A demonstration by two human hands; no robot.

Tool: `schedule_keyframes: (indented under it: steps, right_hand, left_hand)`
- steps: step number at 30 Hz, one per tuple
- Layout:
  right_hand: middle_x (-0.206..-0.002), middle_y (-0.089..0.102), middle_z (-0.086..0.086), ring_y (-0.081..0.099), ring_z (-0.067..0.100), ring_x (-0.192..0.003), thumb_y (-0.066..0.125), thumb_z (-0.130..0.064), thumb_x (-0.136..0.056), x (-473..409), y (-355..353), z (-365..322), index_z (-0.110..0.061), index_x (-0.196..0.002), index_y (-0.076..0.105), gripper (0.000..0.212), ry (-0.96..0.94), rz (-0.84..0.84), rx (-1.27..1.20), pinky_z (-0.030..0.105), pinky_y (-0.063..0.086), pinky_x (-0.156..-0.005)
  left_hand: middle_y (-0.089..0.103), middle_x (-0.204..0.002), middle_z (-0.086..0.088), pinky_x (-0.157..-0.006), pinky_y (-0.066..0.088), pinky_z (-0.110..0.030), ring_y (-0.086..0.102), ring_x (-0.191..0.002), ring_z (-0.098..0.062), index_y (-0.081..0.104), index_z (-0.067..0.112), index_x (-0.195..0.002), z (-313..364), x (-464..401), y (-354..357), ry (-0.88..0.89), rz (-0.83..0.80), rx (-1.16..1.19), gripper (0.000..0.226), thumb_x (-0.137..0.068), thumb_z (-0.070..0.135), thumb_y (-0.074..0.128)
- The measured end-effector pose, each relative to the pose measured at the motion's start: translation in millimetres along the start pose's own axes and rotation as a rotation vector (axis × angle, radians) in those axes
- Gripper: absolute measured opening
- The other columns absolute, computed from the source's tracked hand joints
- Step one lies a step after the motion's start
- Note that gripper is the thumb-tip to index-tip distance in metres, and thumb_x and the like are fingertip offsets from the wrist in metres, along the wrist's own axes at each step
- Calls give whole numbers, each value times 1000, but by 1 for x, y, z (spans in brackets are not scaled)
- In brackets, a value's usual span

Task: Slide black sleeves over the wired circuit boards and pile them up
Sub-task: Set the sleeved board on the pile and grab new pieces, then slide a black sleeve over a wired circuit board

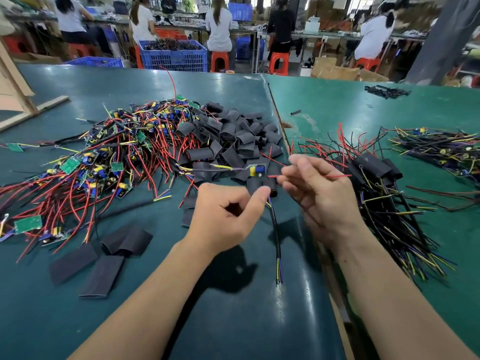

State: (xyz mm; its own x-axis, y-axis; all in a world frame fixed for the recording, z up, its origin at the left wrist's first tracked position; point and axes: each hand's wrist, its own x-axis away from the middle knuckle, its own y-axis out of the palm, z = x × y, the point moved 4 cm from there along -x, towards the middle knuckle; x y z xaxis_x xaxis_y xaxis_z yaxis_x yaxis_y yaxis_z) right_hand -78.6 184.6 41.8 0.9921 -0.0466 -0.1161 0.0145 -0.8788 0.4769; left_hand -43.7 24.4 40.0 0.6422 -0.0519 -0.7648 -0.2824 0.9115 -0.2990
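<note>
My left hand (228, 214) and my right hand (319, 188) are raised over the green table (233, 307), close together. Between thumb and forefinger the left hand pinches the top of a black cable (275, 229), which hangs down and ends in yellow and blue wire tips. My right hand's fingertips pinch a thin red wire (335, 175) that sticks out to the right. Just beyond the hands lies a bare circuit board (257, 169) on the heap of empty black sleeves (233, 136). Unsleeved wired boards (109, 157) are heaped at the left. Sleeved boards (374, 167) are piled at the right.
Several flat black sleeves (98, 261) lie loose at the near left. Another bundle of wired parts (441, 149) sits at the far right. A seam (280, 118) divides the two table mats. Several people sit at benches beyond, with blue crates (174, 55) and orange stools.
</note>
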Motion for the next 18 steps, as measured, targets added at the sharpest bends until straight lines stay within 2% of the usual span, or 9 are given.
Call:
schedule_keyframes:
  steps: [1, 3, 5, 8, 10, 11, 13, 16, 18]
  right_hand:
    - [-66, 71, 5, 68, 15, -56, 56, -7, -94, -1, -2, -2, -6, -91, 68, 13, 16, 17, -79, 18, 53, -52]
    - [-64, 69, 2, 64, 11, -52, 56, -12, -89, -2, -3, -6, -7, -92, 66, 12, 53, -2, -206, 15, 48, -47]
    - [-63, 65, 0, 60, 8, -52, 56, -16, -83, 0, -1, -8, -8, -93, 64, 15, 112, -55, -304, 13, 46, -46]
    - [-61, 61, 0, 56, 8, -50, 53, -15, -82, 3, 2, -8, -7, -94, 63, 17, 183, -120, -355, 12, 43, -43]
    - [-59, 59, 0, 55, 8, -48, 53, -15, -81, 5, 4, -5, -7, -95, 62, 18, 215, -150, -324, 12, 42, -42]
    - [-58, 59, 0, 55, 8, -48, 54, -15, -81, 6, 6, -4, -7, -96, 63, 19, 228, -170, -305, 12, 42, -42]
    - [-61, 61, 1, 56, 9, -50, 56, -14, -80, 8, 8, -1, -8, -96, 67, 21, 250, -227, -276, 13, 43, -42]
    - [-89, 70, 3, 62, 13, -65, 61, -11, -81, 10, 7, -4, -15, -103, 74, 26, 238, -384, -239, 18, 48, -54]
    - [-103, 68, 4, 60, 16, -73, 62, -11, -75, 11, 4, -10, -16, -111, 72, 37, 246, -495, -352, 25, 50, -64]
  left_hand:
    - [32, -41, 7, -43, 24, -20, 29, -40, -7, 37, 21, -46, -3, 1, 2, -44, -41, 13, 51, -92, 32, 57]
    - [46, -38, 3, -42, 28, -21, 36, -35, -10, 51, 7, -46, -8, 8, 11, -197, -147, 101, 59, -93, 41, 56]
    - [58, -47, 0, -42, 29, -19, 37, -36, -8, 69, 4, -67, -17, 9, 21, -424, -191, 212, 54, -92, 48, 52]
    - [60, -52, 2, -39, 23, -16, 34, -35, -10, 65, -3, -80, -24, 3, 28, -670, -86, 443, 54, -99, 45, 49]
    - [67, -65, -2, -40, 26, -15, 38, -36, -10, 65, 10, -72, -27, -1, 27, -809, 60, 712, 39, -97, 38, 53]
    - [66, -67, -3, -41, 29, -17, 39, -39, -10, 66, 17, -69, -29, -2, 27, -845, 109, 814, 32, -93, 35, 56]
    - [59, -65, 1, -46, 34, -17, 40, -45, -9, 67, 16, -74, -28, -5, 26, -834, 156, 926, 22, -92, 26, 59]
    - [52, -72, -1, -48, 37, -18, 38, -47, -8, 64, 9, -85, -28, -9, 18, -841, 178, 1102, 12, -89, 19, 58]
    - [47, -69, 0, -45, 35, -19, 32, -43, -7, 65, 9, -83, -30, -14, 9, -843, 146, 1301, 16, -87, 20, 55]
